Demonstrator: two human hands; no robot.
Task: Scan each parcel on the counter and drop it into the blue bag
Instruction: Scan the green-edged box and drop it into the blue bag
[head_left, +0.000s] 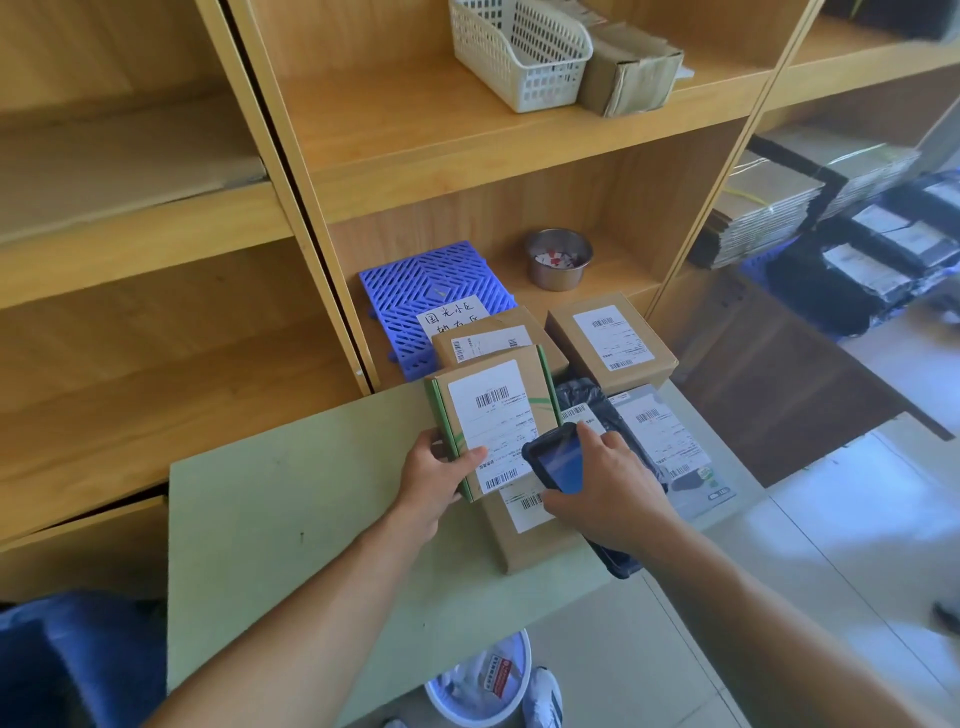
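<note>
The green-edged parcel is gripped at its near left edge by the left hand, tilted label-up over the counter so its barcodes are offered to the scanner, which is clasped by the right hand; the blue bag is seen near left

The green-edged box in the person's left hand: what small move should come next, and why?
Probably aim the scanner at the barcode: the left hand holds the green-edged box label-up, and the right hand holds the scanner close against it.
</note>
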